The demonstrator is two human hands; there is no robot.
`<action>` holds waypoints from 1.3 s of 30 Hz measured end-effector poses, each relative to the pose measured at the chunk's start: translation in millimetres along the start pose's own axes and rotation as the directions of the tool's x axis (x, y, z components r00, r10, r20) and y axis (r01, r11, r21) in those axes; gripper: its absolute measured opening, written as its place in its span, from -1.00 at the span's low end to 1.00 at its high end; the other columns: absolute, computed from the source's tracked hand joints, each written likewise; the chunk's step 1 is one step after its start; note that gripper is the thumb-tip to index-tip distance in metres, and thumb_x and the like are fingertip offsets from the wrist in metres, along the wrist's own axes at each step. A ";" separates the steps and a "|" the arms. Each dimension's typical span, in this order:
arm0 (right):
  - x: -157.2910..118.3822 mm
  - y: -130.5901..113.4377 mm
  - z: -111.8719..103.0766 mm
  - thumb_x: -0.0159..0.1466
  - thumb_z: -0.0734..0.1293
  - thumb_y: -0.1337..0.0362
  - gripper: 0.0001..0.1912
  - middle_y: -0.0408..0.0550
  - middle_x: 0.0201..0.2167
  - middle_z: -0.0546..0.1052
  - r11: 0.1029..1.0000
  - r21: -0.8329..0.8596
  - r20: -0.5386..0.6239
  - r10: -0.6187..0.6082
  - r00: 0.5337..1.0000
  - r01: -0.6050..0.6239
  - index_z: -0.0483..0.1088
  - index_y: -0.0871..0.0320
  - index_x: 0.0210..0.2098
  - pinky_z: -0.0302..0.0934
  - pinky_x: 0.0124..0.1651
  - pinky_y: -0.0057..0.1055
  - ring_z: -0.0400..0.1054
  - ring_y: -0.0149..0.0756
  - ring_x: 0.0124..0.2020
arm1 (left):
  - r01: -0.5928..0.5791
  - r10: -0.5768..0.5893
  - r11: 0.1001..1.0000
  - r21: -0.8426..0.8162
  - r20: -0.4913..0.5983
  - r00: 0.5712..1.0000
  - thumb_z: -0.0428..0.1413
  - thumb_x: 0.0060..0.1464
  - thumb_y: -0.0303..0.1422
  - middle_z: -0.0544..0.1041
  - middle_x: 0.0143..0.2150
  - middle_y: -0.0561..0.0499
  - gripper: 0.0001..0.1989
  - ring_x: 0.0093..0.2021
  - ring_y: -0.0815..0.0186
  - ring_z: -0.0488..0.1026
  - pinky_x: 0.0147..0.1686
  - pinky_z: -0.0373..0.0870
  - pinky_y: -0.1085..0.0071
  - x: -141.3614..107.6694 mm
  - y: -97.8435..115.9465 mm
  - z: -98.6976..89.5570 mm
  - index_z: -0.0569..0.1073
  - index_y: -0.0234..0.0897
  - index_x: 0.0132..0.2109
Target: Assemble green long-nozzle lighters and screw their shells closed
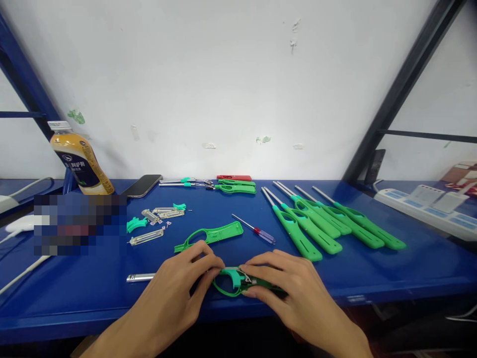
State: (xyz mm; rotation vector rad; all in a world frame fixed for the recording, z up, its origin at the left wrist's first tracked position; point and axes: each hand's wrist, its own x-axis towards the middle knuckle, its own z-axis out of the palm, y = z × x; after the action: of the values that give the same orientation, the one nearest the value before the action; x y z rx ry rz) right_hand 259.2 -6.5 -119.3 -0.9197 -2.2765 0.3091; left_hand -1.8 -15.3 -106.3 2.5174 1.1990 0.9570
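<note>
Near the front edge of the table, both hands grip a partly assembled green utility lighter (228,292). Its silver tube (139,278) points left, and a teal trigger (235,278) sits inside the loop of the open handle. My left hand (186,278) pinches the tube end of the handle. On the other side, my right hand (285,278) presses thumb and fingers around the handle by a dark part and thin wire, covering much of the handle. Just beyond them lies a loose green handle half (219,233), hollow side up, and a screwdriver (263,234) with a clear purple-red handle.
Several finished-looking green lighters (298,231) lie on the blue table (208,204) at right. Clear fuel tanks (147,237) and teal triggers (136,224) are at left. Tubes (179,183), handle shells (236,188), a phone (143,185), a bottle (80,159) and a power strip (425,209) stand around.
</note>
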 end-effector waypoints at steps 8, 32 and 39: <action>0.6 -1.0 -1.2 0.44 0.45 0.16 -0.76 -0.26 -0.02 0.67 1.000 0.024 0.002 0.014 1.000 -0.014 0.57 -0.14 0.09 0.34 -0.05 -0.33 0.55 -0.28 -0.12 | -0.037 0.035 0.998 0.048 0.049 0.998 -0.07 0.46 -0.49 0.47 -0.08 -0.02 -0.70 -0.24 0.28 0.50 -0.23 0.47 0.34 -3.6 -1.1 -4.7 0.53 -0.12 0.03; 0.1 -0.7 0.1 0.41 0.48 0.20 -0.70 -0.21 -0.02 0.68 0.999 0.033 -0.031 -0.009 0.999 0.010 0.53 -0.10 0.12 0.39 0.01 -0.33 0.59 -0.25 -0.09 | -0.129 0.117 0.948 0.290 0.061 0.991 -0.08 0.44 -0.57 0.51 -0.05 -0.08 -0.70 -0.10 0.12 0.49 -0.10 0.47 0.19 -12.5 2.0 -0.9 0.46 -0.17 0.08; 0.8 -1.6 0.6 0.39 0.51 0.26 -0.72 -0.21 -0.05 0.68 0.997 0.057 -0.077 -0.039 0.996 0.043 0.55 -0.09 0.08 0.38 -0.02 -0.35 0.58 -0.28 -0.13 | -0.143 0.149 0.937 0.319 0.005 0.989 -0.09 0.39 -0.65 0.54 0.03 -0.07 -0.60 -0.08 0.16 0.52 0.01 0.43 0.18 -14.1 4.5 -5.3 0.44 -0.15 0.15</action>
State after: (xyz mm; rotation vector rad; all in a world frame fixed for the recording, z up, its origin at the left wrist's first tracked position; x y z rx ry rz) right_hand 257.5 -7.0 -118.7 -0.8395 -2.2023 0.3160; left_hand -8.8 -29.3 -106.9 2.8912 1.2782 0.8810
